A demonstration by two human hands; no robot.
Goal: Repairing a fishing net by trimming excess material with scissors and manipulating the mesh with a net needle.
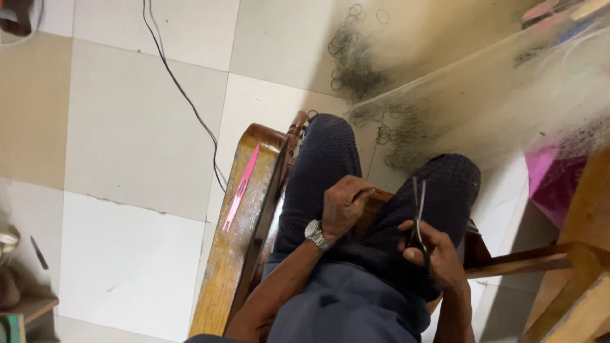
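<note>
The right hand (438,254) held a clenched grip on black scissors (418,216), blades pointing away over the right knee. The left hand (343,204), wearing a wristwatch (316,234), rested curled on the left thigh, grasping nothing visible. A pink tool (240,188) lay on the wooden bench (219,279) alongside.

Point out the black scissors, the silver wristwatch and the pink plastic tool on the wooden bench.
black metal scissors (418,203), head view, on the blades above the right hand (438,257).
silver metal wristwatch (315,234), head view, on the dial at the left wrist.
pink plastic netting tool (240,188), head view, mid-shaft, lying on the wooden bench (219,273).
</note>
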